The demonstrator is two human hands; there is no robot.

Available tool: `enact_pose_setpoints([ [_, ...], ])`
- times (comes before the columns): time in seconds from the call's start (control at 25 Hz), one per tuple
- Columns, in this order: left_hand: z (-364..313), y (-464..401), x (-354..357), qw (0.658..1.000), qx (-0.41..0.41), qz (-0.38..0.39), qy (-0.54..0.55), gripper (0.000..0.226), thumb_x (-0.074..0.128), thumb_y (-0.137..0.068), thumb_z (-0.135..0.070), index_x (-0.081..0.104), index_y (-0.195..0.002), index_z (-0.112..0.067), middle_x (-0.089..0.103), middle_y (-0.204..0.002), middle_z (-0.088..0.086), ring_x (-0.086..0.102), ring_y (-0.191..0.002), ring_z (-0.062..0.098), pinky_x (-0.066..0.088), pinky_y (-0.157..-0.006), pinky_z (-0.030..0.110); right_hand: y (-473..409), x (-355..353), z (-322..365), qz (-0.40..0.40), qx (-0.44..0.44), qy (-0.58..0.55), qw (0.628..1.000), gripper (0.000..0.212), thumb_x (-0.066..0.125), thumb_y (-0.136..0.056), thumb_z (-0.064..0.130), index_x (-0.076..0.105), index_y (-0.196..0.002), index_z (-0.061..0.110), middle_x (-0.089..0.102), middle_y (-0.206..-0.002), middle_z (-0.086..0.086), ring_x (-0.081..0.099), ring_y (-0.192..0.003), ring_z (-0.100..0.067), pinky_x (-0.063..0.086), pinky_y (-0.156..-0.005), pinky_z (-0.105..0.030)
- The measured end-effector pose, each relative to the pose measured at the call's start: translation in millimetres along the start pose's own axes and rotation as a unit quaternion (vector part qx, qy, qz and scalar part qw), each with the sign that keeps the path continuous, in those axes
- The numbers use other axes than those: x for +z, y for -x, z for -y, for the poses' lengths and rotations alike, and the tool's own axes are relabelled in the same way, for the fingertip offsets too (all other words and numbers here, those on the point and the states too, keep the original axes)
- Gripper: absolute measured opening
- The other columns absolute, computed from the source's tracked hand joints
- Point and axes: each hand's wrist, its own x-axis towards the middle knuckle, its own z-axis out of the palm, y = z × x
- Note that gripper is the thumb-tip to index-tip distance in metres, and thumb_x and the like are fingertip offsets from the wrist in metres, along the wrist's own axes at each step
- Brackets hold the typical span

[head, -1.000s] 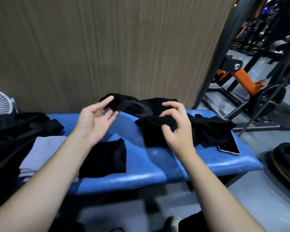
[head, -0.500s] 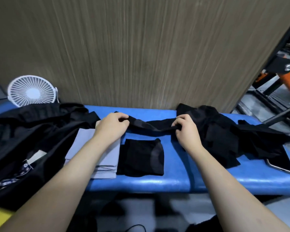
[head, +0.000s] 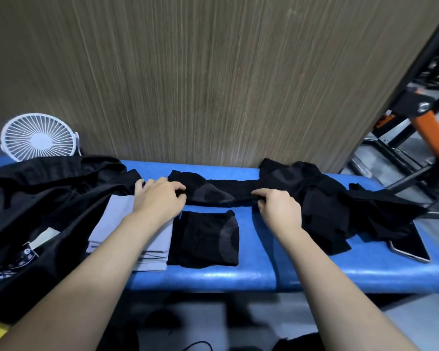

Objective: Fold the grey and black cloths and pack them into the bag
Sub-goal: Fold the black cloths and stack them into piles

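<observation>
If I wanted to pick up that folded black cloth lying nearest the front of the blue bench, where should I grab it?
Probably the near edge of the folded black cloth, coming from the front of the blue bench. It lies flat in stacked layers, so a pinch through them all should keep the fold; the folded grey cloth crowds its left side.

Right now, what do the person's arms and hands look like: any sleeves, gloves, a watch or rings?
Both forearms are bare from the frame's lower edge to the wrists; no sleeve shows. The left hand and right hand wear no gloves. No watch, bracelet or band on either wrist, and no ring on the fingers in view. No markings or straps show.
</observation>
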Motion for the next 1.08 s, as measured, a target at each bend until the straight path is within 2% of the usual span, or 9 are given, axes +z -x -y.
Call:
enact_pose_setpoints([
  [0.12, 0.2, 0.4, 4.7, 0.999, 0.012, -0.01, -0.035, 0.042, 0.044, -0.097, -0.05, 0.051, -0.137, -0.044, 0.05, -0.138, 0.0, 0.042, -0.13, 0.022, 0.012, -0.119, 0.043, 2.0, -3.0, 0.1, 0.006, 0.009, -0.028, 1.0, 0.037, 0.049, -0.096, 0.018, 0.067, -0.121, 0.039, 0.074, -0.104, 0.001, 0.067, -0.094, -0.026, 0.053, -0.075, -0.035],
  [0.24, -1.2, 1.2, 7.4, 0.997, 0.027, -0.049, -0.051, 0.047, 0.046, -0.095, -0.053, 0.047, -0.141, -0.042, 0.041, -0.146, 0.0, 0.037, -0.134, 0.021, 0.011, -0.119, 0.041, 2.6, -4.1, -2.8, 0.004, 0.033, -0.108, 0.994, 0.035, 0.049, -0.094, 0.013, 0.068, -0.114, 0.035, 0.072, -0.096, 0.006, 0.066, -0.08, -0.019, 0.051, -0.069, -0.031],
  [0.36, -9.2, 3.1, 10.7, 0.993, 0.083, -0.061, -0.049, 0.047, 0.045, -0.097, -0.051, 0.048, -0.142, -0.038, 0.04, -0.149, -0.006, 0.037, -0.136, 0.017, 0.014, -0.117, 0.034, 0.3, -5.9, -4.9, 0.005, 0.052, -0.226, 0.973, 0.043, 0.049, -0.089, 0.003, 0.068, -0.118, 0.028, 0.065, -0.114, 0.007, 0.065, -0.087, -0.018, 0.053, -0.076, -0.031],
  [0.48, -22.7, 5.5, 16.8, 0.991, 0.121, -0.009, -0.055, 0.047, 0.036, -0.101, -0.051, 0.049, -0.143, -0.034, 0.043, -0.15, -0.012, 0.041, -0.135, 0.013, 0.019, -0.114, 0.031, -0.5, -6.3, -3.4, 0.014, 0.069, -0.3, 0.951, 0.043, 0.052, -0.087, 0.002, 0.065, -0.125, 0.018, 0.057, -0.125, 0.003, 0.067, -0.092, -0.018, 0.05, -0.078, -0.024],
  [0.6, -30.1, 4.8, 17.4, 0.992, 0.11, 0.034, -0.058, 0.047, 0.032, -0.103, -0.051, 0.049, -0.144, -0.033, 0.042, -0.152, -0.01, 0.042, -0.136, 0.017, 0.024, -0.113, 0.033, 2.3, -5.2, -0.5, 0.027, 0.085, -0.298, 0.95, 0.041, 0.054, -0.091, 0.01, 0.062, -0.13, 0.014, 0.056, -0.128, 0.001, 0.063, -0.087, -0.013, 0.045, -0.076, -0.023],
  [0.68, -31.7, 4.0, 15.4, 0.994, 0.096, 0.042, -0.031, 0.046, 0.033, -0.104, -0.05, 0.051, -0.142, -0.033, 0.042, -0.151, -0.011, 0.046, -0.132, 0.021, 0.028, -0.111, 0.033, 3.5, -6.6, 2.6, -0.007, 0.076, -0.274, 0.959, 0.04, 0.054, -0.093, 0.012, 0.061, -0.132, 0.014, 0.052, -0.131, 0.003, 0.057, -0.079, -0.004, 0.044, -0.079, -0.025],
  [0.76, -29.9, 3.8, 15.1, 0.995, 0.097, 0.019, -0.034, 0.044, 0.035, -0.103, -0.05, 0.056, -0.137, -0.032, 0.047, -0.141, -0.009, 0.049, -0.124, 0.02, 0.029, -0.109, 0.033, 3.4, -10.4, 8.3, -0.06, 0.079, -0.257, 0.961, 0.04, 0.052, -0.093, 0.014, 0.061, -0.132, 0.016, 0.049, -0.131, 0.006, 0.058, -0.076, -0.006, 0.049, -0.079, -0.03],
  [0.92, -23.4, 4.9, 14.1, 0.995, 0.089, 0.023, -0.048, 0.044, 0.034, -0.102, -0.053, 0.059, -0.132, -0.033, 0.053, -0.127, -0.004, 0.051, -0.117, 0.02, 0.024, -0.112, 0.034, 2.4, -11.8, 18.4, -0.131, 0.057, -0.226, 0.964, 0.037, 0.051, -0.091, 0.014, 0.064, -0.126, 0.019, 0.049, -0.125, 0.006, 0.061, -0.099, -0.021, 0.052, -0.083, -0.038],
  [1.08, -16.6, 4.0, 19.2, 0.993, 0.103, 0.044, -0.022, 0.047, 0.032, -0.102, -0.054, 0.058, -0.135, -0.034, 0.055, -0.13, -0.008, 0.053, -0.119, 0.016, 0.016, -0.119, 0.036, 4.3, -3.2, 34.8, -0.098, -0.041, -0.243, 0.964, 0.034, 0.054, -0.094, 0.012, 0.065, -0.125, 0.017, 0.049, -0.126, 0.008, 0.058, -0.105, -0.015, 0.049, -0.089, -0.029],
])
